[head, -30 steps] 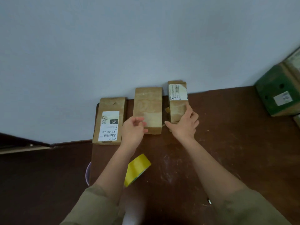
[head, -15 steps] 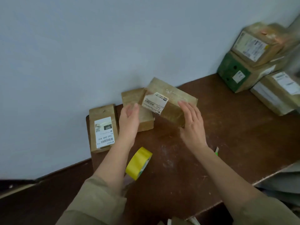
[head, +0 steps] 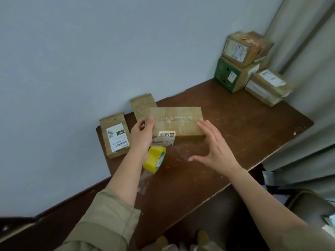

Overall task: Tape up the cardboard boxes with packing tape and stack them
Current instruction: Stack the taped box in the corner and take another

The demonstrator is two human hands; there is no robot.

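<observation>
From my feed I see two bare forearms coming out of loose khaki-olive cloth sleeves (head: pixel 108 214), both pushed up toward the elbows and bunched in soft folds. The left grip (head: pixel 141 136) and the right grip (head: pixel 215 151) wear no gloves, rings or watch. At the bottom edge, two tan-brown shoe toes (head: pixel 203 237) show.

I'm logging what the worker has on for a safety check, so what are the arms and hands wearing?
Both hands, left and right, are bare: no gloves, rings or watch visible. Both forearms are uncovered. Loose khaki-olive fabric sleeves sit pushed up near the elbows, left sleeve and right sleeve.
</observation>
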